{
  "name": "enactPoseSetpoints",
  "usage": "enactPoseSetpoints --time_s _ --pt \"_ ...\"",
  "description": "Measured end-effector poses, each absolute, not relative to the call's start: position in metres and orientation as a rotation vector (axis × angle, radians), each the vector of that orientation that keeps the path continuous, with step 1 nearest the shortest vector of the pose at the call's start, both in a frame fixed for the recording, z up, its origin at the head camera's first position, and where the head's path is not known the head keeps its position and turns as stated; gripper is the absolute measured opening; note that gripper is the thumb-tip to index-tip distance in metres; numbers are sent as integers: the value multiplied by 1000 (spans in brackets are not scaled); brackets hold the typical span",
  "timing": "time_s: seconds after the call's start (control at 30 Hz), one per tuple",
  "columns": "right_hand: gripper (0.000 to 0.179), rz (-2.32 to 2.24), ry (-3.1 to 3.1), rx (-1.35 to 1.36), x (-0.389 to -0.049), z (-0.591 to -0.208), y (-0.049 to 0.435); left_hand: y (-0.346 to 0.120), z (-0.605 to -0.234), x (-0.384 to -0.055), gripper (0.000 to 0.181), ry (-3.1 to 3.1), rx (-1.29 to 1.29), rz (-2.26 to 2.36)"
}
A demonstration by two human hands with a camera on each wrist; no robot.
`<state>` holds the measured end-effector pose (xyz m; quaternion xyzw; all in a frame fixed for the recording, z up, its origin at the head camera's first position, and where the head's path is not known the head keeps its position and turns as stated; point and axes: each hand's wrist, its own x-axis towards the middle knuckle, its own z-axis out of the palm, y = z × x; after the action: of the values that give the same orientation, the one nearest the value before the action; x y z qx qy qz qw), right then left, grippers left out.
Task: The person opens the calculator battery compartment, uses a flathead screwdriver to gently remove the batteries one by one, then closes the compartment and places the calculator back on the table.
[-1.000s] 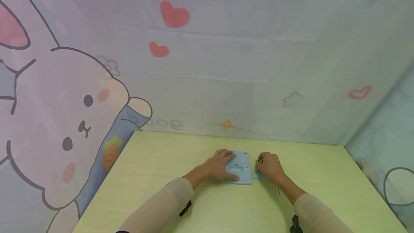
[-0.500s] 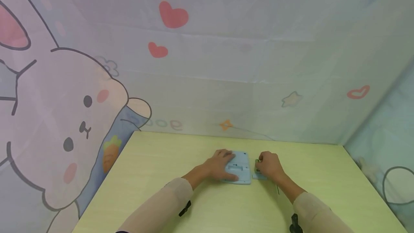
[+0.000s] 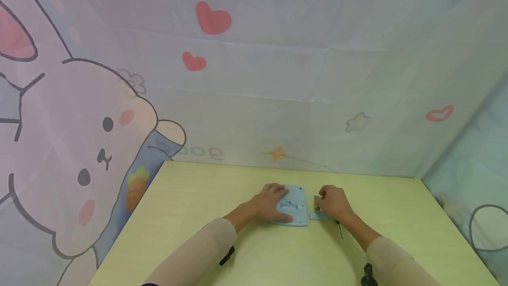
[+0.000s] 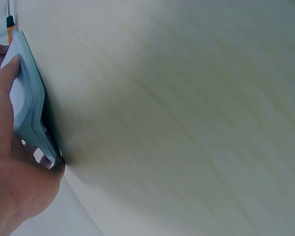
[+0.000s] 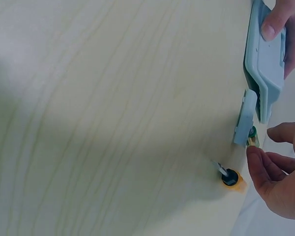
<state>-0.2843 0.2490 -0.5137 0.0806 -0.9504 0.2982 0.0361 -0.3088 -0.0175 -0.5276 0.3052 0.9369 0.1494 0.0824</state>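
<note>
A light-blue calculator [image 3: 295, 193] lies back side up, its battery recess showing. My left hand [image 3: 270, 204] holds it down from the left, thumb over the near part and fingers over the far part. In the left wrist view, one digit lies on top of the calculator [image 4: 22, 103] and another curls at its lower edge. To the right, my right hand [image 3: 333, 204] has its fingertips right at a small green battery [image 5: 253, 137], with thumb and forefinger apart. The battery stands against the loose light-blue cover [image 5: 245, 118].
A screwdriver [image 5: 230, 177] with an orange and black handle lies under the right hand, its thin shaft pointing toward the near side. The pale wooden table [image 3: 206, 189] ends at a printed cloth backdrop [image 3: 254, 78].
My right hand has shifted slightly to the right, and its fingers have loosened at the battery. More of the screwdriver shows below it. The left hand and calculator have stayed put.
</note>
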Motion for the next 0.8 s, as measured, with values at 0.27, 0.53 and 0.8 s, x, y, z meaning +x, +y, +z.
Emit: enactPoseSetpoints --time_s 0.27,0.53,0.8 --pt "29 925 -2912 300 -278 -509 254 -19 -528 -309 97 2795 920 449" --pt "24 913 -2900 346 -276 -512 259 -20 -529 -310 97 2797 927 440" --pt "24 899 -2872 398 -274 -514 262 -19 -529 -311 96 2799 926 427"
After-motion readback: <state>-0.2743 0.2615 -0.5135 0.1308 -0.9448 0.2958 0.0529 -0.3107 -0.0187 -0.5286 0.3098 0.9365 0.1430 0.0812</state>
